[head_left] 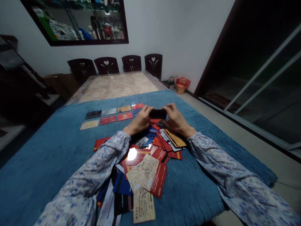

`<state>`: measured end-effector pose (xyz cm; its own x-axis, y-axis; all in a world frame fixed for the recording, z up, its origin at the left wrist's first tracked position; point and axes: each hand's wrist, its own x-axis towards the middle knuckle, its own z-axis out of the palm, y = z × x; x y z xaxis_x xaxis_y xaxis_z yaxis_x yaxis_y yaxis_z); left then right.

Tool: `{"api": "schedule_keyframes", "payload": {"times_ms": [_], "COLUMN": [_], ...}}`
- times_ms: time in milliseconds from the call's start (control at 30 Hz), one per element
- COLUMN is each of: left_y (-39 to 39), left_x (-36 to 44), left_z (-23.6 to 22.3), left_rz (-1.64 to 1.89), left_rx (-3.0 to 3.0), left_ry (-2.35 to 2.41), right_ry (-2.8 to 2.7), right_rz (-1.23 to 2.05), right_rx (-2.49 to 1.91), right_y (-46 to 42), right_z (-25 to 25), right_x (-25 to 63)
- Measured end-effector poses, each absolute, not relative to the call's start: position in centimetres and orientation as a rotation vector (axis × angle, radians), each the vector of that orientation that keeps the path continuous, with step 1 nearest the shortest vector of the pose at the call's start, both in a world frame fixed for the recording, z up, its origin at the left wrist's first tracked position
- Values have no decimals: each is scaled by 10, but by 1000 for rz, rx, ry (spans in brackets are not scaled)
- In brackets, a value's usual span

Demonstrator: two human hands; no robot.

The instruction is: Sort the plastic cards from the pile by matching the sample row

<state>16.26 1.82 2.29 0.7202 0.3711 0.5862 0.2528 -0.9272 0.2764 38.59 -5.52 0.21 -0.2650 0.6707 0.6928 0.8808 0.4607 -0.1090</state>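
Both my hands are over the far side of a loose heap of plastic cards, fingers closed on the two ends of one black card [158,114]. My left hand [140,121] grips its left end, and my right hand [175,119] its right end. Its printing is too dark to read. Beneath and in front of my hands lie overlapping cards: a yellow card [175,138], a red card [159,180], a blue card [123,183] and several beige cards [144,205]. Beyond my left hand, cards lie in two rows, among them a dark card [93,114] and an orange card [124,109].
A blue cloth [54,150] covers the near part of the table; its patterned top [117,83] shows at the far end. Dark wooden chairs [107,65] stand along the wall. On the floor at the back right are a red box [183,82] and an orange bucket [180,89].
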Motion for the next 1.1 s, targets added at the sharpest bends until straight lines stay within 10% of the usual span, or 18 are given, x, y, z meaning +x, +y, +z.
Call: {"api": "schedule_keyframes", "payload": {"times_ms": [1100], "left_y": [20], "left_x": [102], "left_z": [20], "left_rz": [770], "left_rx": [2811], "left_ry": [670], "right_ry": [-2277], "right_rz": [-158], "right_rx": [-1212], "right_y": [-45], "right_z": [17], "right_x": [364]}}
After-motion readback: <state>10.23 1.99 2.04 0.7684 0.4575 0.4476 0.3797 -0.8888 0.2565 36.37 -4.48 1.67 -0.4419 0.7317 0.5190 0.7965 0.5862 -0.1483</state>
